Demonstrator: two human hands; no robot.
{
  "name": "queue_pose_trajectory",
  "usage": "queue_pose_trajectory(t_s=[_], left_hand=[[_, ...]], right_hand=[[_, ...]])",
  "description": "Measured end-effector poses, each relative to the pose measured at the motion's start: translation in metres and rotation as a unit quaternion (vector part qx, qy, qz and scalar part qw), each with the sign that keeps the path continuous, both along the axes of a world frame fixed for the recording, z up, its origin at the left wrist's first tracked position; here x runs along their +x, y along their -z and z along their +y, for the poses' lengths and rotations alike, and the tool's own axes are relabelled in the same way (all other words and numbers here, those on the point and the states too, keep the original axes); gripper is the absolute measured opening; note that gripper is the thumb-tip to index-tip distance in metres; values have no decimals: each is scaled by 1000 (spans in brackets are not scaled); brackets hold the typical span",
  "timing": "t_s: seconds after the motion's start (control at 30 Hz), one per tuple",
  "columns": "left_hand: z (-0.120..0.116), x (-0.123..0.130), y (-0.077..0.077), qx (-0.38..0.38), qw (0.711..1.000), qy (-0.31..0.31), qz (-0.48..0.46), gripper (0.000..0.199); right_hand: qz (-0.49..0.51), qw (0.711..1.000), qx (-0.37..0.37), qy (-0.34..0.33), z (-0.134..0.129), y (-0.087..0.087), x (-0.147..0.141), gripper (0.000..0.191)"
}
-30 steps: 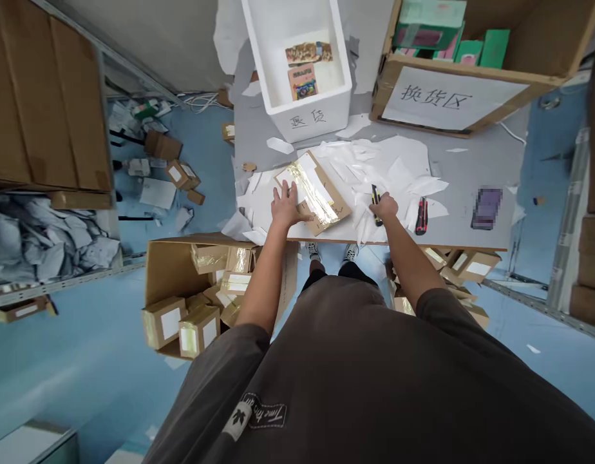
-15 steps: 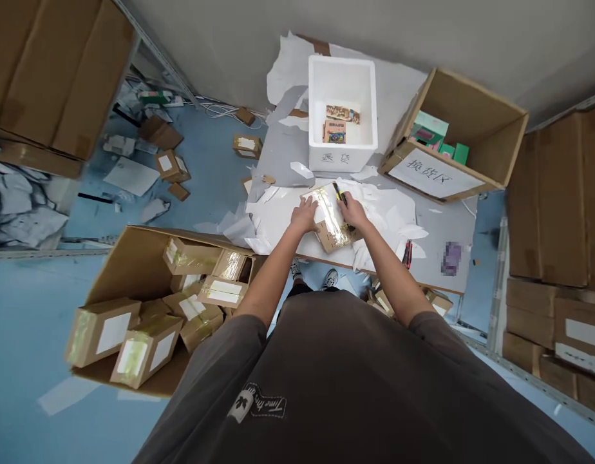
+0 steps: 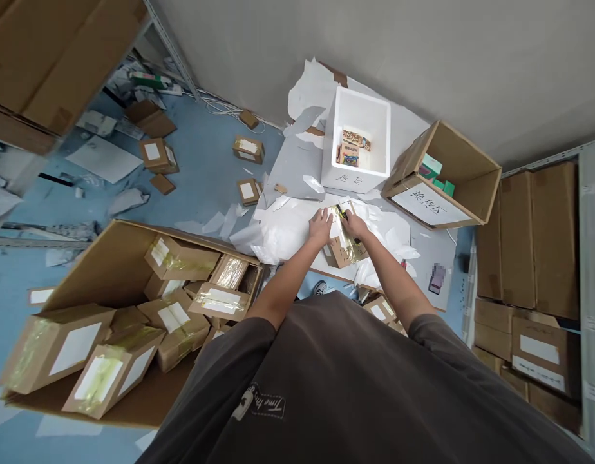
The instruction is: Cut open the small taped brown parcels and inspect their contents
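Note:
A taped cardboard box [image 3: 343, 251] lies on the paper-covered table in front of me, clear shiny tape along its top. My left hand [image 3: 321, 227] rests on the box's left side, fingers stretched out and spread a little. Closed round a black and yellow cutter [image 3: 342, 211], my right hand [image 3: 354, 225] is over the right part of the same box. Behind the box stands a white foam box [image 3: 355, 179] with small packs inside. To its right, an open carton [image 3: 476, 216] with a handwritten label holds green boxes.
At the left, a large open carton [image 3: 80, 258] holds several taped parcels. A blurred purple item [image 3: 437, 278] lies at the table's right. Small boxes [image 3: 248, 149] and scraps are on the blue floor; stacked cartons [image 3: 514, 238] stand at the right.
The view has shifted and tilted. My left hand sits higher beside the cutter, and the box's side face shows more. My right hand still grips the cutter.

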State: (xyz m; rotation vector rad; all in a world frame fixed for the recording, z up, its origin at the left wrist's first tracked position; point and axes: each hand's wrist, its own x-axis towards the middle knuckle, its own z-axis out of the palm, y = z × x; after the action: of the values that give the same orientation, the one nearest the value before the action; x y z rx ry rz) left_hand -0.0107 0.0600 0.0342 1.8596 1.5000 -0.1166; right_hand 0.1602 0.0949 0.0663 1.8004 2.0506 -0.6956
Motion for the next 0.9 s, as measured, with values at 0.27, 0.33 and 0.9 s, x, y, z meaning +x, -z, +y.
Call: queue_pose_trajectory(t_s=[0.27, 0.33, 0.9], left_hand=[[-1, 3, -4, 2, 999, 16, 32, 134], [-2, 1, -6, 5, 999, 18, 27, 133], [-3, -3, -16, -10, 996, 38, 77, 129]], right_hand=[[14, 1000, -1, 5, -7, 2, 5, 37], [12, 1000, -2, 6, -9, 3, 3, 38], [-71, 995, -33, 55, -18, -2, -59, 74]])
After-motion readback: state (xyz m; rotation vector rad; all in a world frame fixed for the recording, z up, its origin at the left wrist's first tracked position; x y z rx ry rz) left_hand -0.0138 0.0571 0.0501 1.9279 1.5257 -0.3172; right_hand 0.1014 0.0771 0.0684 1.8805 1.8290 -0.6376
